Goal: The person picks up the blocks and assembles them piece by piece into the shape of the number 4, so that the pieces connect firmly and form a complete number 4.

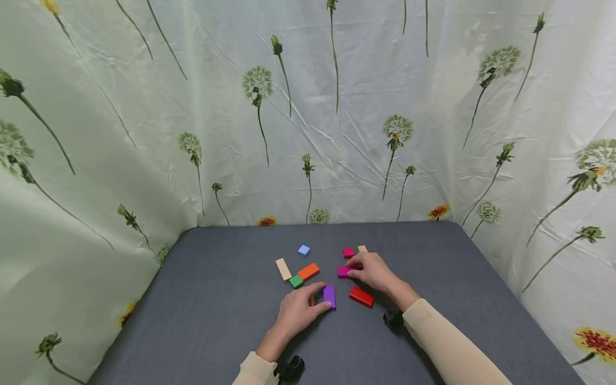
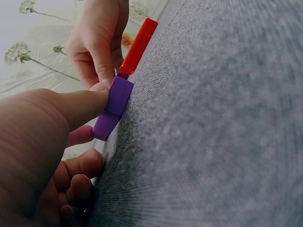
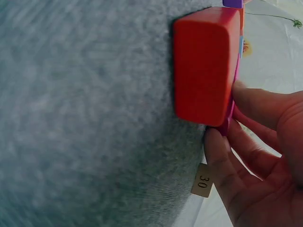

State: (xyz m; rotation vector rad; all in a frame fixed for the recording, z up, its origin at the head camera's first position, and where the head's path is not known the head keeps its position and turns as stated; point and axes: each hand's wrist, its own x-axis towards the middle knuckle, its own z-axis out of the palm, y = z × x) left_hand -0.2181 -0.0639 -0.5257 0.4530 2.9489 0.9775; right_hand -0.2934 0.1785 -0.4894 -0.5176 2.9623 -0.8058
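Note:
My left hand pinches a purple block by its two ends, between thumb and index finger. In the left wrist view the thumb presses the near end of this purple block, and the other fingers are curled beside it. Farther away, my right hand holds a magenta block at its right end, partly covering it. A red block lies between the two hands on the table. It hides most of the magenta block in the right wrist view.
On the grey table, an orange block, a green block and a beige block lie close together at left. Behind are a blue block, a crimson block and a beige piece marked 30. A flowered curtain surrounds the table.

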